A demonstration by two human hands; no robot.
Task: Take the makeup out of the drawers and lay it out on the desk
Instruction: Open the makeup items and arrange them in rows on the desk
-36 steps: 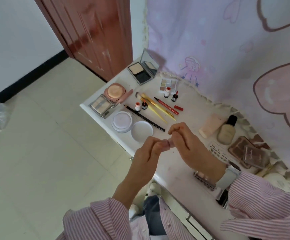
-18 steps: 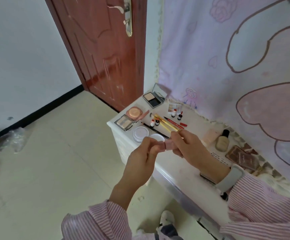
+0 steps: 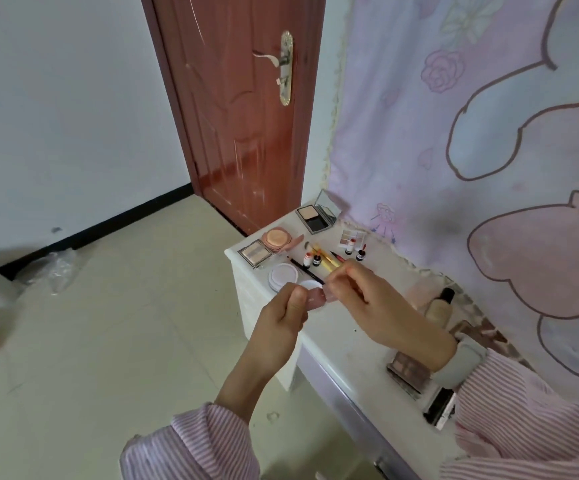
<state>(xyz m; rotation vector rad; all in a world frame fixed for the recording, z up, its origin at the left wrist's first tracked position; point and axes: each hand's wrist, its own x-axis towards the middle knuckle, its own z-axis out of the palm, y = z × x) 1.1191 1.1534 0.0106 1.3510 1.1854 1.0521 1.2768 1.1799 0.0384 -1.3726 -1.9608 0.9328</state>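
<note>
Where the white bench [image 3: 345,348] meets the pink curtain [image 3: 471,140], makeup lies laid out. Small pink tube [image 3: 316,299]: above the bench's front edge, pinched at each end by left hand [image 3: 282,315] and right hand [image 3: 381,308], fingers curled round it. Open compact [image 3: 315,218]: bench's far corner. Foundation bottle [image 3: 439,308]: beside the curtain. Round white jar [image 3: 283,276]: bench's front edge.

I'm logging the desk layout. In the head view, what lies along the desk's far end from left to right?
Square powder palette → round peach compact → open mirrored compact → small eyeshadow palette; all rest on the white desk.
</note>
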